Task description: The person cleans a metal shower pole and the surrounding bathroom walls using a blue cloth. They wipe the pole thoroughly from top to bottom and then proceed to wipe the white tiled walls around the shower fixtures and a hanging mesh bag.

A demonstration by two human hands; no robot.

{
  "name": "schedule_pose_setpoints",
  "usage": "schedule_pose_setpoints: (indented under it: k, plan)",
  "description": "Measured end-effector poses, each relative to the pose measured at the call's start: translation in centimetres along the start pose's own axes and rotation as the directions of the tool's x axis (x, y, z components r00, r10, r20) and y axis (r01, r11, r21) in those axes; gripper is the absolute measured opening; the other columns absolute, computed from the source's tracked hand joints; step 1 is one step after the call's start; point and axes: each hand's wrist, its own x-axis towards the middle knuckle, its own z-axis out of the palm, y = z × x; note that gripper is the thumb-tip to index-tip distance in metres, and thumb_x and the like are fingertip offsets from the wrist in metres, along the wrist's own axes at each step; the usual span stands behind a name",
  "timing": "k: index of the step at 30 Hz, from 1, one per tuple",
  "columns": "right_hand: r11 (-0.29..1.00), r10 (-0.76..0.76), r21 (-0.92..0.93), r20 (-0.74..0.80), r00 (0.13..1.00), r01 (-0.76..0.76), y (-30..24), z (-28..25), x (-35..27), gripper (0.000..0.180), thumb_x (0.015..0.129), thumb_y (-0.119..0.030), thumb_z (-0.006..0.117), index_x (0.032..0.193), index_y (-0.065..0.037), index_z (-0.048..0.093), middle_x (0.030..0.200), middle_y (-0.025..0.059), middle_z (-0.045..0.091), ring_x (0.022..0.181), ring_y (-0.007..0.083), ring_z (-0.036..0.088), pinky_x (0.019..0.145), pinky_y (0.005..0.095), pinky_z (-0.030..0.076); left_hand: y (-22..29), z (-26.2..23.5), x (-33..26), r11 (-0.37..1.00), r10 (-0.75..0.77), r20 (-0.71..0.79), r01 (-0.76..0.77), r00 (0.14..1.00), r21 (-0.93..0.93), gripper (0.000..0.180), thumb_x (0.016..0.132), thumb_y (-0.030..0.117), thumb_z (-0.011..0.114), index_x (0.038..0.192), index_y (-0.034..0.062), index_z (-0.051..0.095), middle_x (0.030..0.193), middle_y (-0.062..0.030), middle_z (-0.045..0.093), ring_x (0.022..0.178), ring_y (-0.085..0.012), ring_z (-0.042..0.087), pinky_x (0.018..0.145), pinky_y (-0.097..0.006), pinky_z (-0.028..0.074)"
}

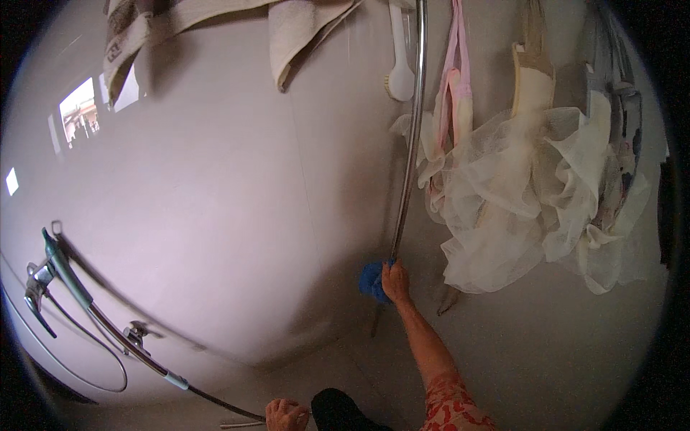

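My right hand [397, 282] is closed round a blue cloth [372, 281], pressing it about the lower part of a shiny metal pole [412, 144]. The pole curves up the wall to the top edge of the view. At the bottom edge, my left hand [286, 415] has its fingers curled in beside the lower end of a long curved bar [144, 359]. What those fingers hold, if anything, is hidden. A dark rounded shape [335, 409], perhaps footwear, shows between my arms.
Pale mesh puffs [496, 215] hang to the right of the pole, with a pink strap [457, 65]. A white brush [399, 80] hangs by the pole. Beige towels [302, 36] hang above. A tap [39, 287] and a thin hose [122, 381] sit at the left.
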Motion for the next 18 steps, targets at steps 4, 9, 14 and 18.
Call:
schedule_pose_setpoints:
  k: [4, 9, 14, 18]
  plan:
    - [0.997, 0.028, -0.069, -0.023, 0.999, -0.03, 3.9, 2.7, 0.6, 0.035, 0.09, -0.028, 0.046, 0.084, 0.006, 0.051, 0.075, 0.0268, 0.056, 0.072, 0.0429, 0.057, 0.064, 0.0482, 0.042, 0.9, -0.5, 0.8, 0.991, -0.053, -0.013, 0.051, 0.999, -0.121, 0.007, 0.076, 0.013, 0.062, 0.083, 0.0113, 0.063, 0.097, -0.01, 0.055, 0.092, -0.0308, 0.049, 0.08, -0.043, 0.039]
    - [0.996, -0.062, -0.066, -0.062, 0.996, 0.058, 4.8, 4.5, 1.6, 0.034, 0.09, -0.028, 0.045, 0.088, 0.005, 0.052, 0.076, 0.0264, 0.058, 0.074, 0.0425, 0.057, 0.065, 0.0481, 0.043, 0.7, -0.2, 1.6, 0.992, -0.038, -0.005, 0.037, 0.999, -0.123, 0.004, 0.076, 0.013, 0.062, 0.08, 0.0115, 0.064, 0.095, -0.0099, 0.055, 0.09, -0.031, 0.049, 0.078, -0.043, 0.041]
    - [0.993, 0.05, -0.104, -0.039, 0.998, -0.054, 6.2, 5.4, 2.6, 0.033, 0.089, -0.025, 0.047, 0.096, 0.007, 0.052, 0.081, 0.0263, 0.059, 0.075, 0.0428, 0.058, 0.066, 0.0473, 0.044, 0.0, 0.7, 2.0, 0.984, -0.063, 0.012, 0.064, 0.998, -0.165, 0.006, 0.076, 0.013, 0.062, 0.081, 0.0106, 0.064, 0.093, -0.0115, 0.055, 0.089, -0.032, 0.05, 0.078, -0.043, 0.041]
    - [0.988, 0.103, -0.113, -0.03, 0.994, -0.105, 4.5, 4.9, 4.0, 0.037, 0.089, -0.023, 0.049, 0.107, 0.009, 0.049, 0.088, 0.0275, 0.06, 0.082, 0.0432, 0.058, 0.072, 0.0467, 0.045, -0.3, 0.7, 2.6, 0.976, -0.077, 0.02, 0.079, 0.997, -0.201, 0.007, 0.075, 0.012, 0.062, 0.081, 0.0099, 0.064, 0.092, -0.012, 0.055, 0.089, -0.0326, 0.05, 0.077, -0.043, 0.042]
